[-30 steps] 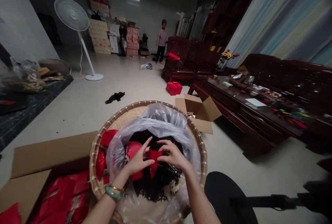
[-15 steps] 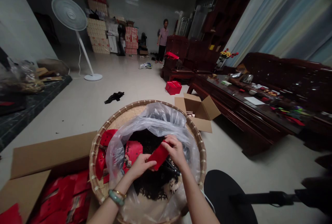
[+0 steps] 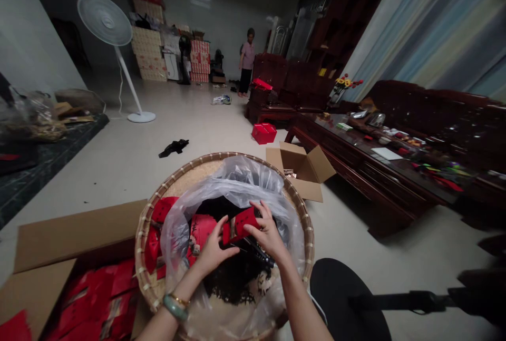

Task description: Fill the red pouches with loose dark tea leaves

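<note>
My right hand (image 3: 268, 231) pinches a small red packet (image 3: 245, 221) with dark printing and a brownish picture panel. My left hand (image 3: 213, 251) is at the packet's left end, thumb and fingers apart; whether a fingertip touches it I cannot tell. Both hands are over a clear plastic bag (image 3: 177, 220) holding dark, loose, shredded-looking stuff (image 3: 227, 278). A larger red packet (image 3: 202, 227) lies in the bag beside my left hand. Under my right hand is a black-handled tool (image 3: 264, 257), its kind partly hidden. The bag sits in a round woven bamboo basket (image 3: 140, 249).
An open cardboard box (image 3: 79, 230) of red packets stands at the left. Another open box (image 3: 312, 188) sits beyond the basket, near a dark wooden table (image 3: 332, 140). A black round stand base (image 3: 348, 299) is at the right. One person (image 3: 247, 59) stands at the back.
The red packet has turned over, from a plain red face to its printed side. My left hand has loosened its grip and spread its fingers; my right hand keeps hold.
</note>
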A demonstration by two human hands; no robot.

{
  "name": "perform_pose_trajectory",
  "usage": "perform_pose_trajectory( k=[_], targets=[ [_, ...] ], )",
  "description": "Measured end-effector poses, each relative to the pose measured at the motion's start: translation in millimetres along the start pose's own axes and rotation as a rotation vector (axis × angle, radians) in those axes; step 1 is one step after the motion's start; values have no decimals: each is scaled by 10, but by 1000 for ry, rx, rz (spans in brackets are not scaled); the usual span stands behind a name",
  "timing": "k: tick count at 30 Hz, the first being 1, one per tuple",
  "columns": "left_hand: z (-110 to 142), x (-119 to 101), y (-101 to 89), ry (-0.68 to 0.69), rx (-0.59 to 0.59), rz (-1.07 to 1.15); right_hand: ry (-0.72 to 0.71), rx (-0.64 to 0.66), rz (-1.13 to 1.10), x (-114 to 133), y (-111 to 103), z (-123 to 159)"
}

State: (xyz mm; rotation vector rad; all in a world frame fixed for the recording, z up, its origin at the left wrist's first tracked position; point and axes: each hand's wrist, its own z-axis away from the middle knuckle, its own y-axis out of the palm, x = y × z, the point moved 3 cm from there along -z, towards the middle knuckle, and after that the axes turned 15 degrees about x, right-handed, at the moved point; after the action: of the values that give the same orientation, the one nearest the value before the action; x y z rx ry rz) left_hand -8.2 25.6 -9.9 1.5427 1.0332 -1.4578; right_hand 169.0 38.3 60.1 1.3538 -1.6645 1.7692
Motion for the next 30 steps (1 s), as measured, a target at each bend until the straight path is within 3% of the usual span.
perform_pose_trajectory(
  k=[3, 6, 12, 18, 22, 26, 30],
  targets=[
    [-7, 12, 7, -155, 122, 393, -35, 25, -2, -11, -24, 36],
    [-9, 23, -25, -221, 70, 531, -58, 47, -5, -13, -33, 54],
    [-55, 46, 4, -172, -78, 657, -67, 62, -44, -3, -40, 48],
    [-9, 70, -2, -170, -198, 663, -47, -116, -44, -14, 2, 89],
    [19, 110, 81, -172, -77, 664, -86, -186, -49, 28, 168, 136],
    [-1, 102, 66, -169, -3, 459, -199, -129, 65, 141, 240, 189],
    [-14, -123, -60, 10, -2, 177, -310, -43, 136, 222, 237, 233]
  ],
)
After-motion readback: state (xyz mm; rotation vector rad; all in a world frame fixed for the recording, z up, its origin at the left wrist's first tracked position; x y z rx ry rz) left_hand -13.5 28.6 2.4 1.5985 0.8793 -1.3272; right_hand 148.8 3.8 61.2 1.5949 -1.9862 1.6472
